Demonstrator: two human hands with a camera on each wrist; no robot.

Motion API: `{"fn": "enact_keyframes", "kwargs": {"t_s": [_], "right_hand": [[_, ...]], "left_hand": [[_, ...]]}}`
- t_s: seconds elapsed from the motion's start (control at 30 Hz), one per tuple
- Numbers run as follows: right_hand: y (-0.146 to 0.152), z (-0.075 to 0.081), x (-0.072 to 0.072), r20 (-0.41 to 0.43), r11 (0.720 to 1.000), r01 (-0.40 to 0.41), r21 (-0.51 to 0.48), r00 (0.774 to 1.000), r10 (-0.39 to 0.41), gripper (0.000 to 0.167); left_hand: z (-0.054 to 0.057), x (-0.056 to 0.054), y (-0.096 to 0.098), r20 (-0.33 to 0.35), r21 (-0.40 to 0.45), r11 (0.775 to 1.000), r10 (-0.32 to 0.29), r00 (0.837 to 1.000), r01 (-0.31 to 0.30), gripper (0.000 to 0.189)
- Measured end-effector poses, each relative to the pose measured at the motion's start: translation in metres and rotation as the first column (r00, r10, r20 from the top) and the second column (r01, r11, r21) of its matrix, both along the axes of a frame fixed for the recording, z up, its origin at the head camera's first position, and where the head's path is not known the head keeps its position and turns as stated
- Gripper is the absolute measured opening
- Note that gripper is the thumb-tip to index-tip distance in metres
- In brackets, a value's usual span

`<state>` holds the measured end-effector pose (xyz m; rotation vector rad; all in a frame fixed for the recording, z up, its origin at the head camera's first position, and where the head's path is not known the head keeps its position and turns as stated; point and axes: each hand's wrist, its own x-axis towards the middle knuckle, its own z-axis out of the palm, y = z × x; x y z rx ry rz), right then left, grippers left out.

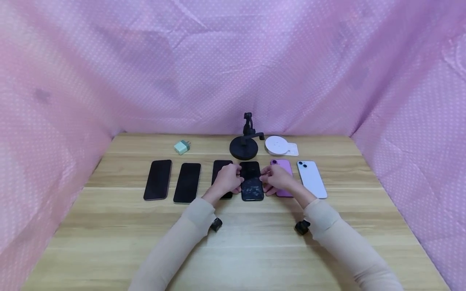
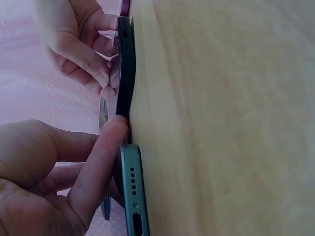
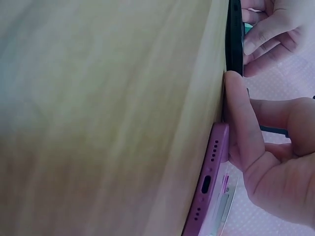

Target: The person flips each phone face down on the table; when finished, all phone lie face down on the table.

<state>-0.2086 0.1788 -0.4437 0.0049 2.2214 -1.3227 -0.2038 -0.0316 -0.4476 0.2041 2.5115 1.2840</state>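
A black phone (image 1: 252, 182) lies screen up at the middle of the row, with smudges on its lower half. My left hand (image 1: 228, 178) is at its left edge, fingertips touching the side. Opposite, my right hand (image 1: 275, 177) has its fingertips at the right edge. A greenish-edged phone (image 2: 132, 189) lies beneath my left hand, partly hidden by it. Under my right hand is a purple phone (image 3: 209, 177), back up in the head view. In the left wrist view, the extended left finger (image 2: 101, 162) reaches down between two phones.
Two dark-screened phones (image 1: 157, 180) (image 1: 187, 183) lie to the left; a pale blue phone (image 1: 312, 180) lies at the right end. Behind the row are a mint plug adapter (image 1: 181, 147), a black stand (image 1: 244, 149) and a white round charger (image 1: 276, 145). Pink fabric (image 1: 218, 72) surrounds the wooden table (image 1: 247, 246).
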Motion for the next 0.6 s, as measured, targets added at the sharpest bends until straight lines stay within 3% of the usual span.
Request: {"fn": "enact_keyframes", "kwargs": {"t_s": [0.23, 0.4, 0.5, 0.6], "right_hand": [[0.006, 0.000, -0.001, 0.066, 0.994, 0.005, -0.108, 0.998, 0.002, 0.038], [0.009, -0.002, 0.001, 0.093, 0.972, 0.016, -0.234, 0.996, 0.006, 0.040], [0.012, 0.000, 0.002, 0.108, 0.951, 0.028, -0.307, 0.994, 0.006, 0.039], [0.016, 0.004, 0.002, 0.102, 0.933, 0.025, -0.360, 0.995, 0.013, 0.037]], "left_hand": [[0.000, -0.003, 0.000, 0.037, 0.025, 1.000, -0.017, 0.999, 0.016, 0.050], [-0.001, -0.004, -0.003, 0.054, 0.055, 0.998, -0.017, 0.998, 0.014, 0.052], [-0.002, -0.003, -0.003, 0.088, 0.127, 0.992, -0.038, 0.995, 0.027, 0.054], [0.000, -0.002, -0.002, 0.147, 0.235, 0.971, -0.074, 0.986, 0.037, 0.055]]}}
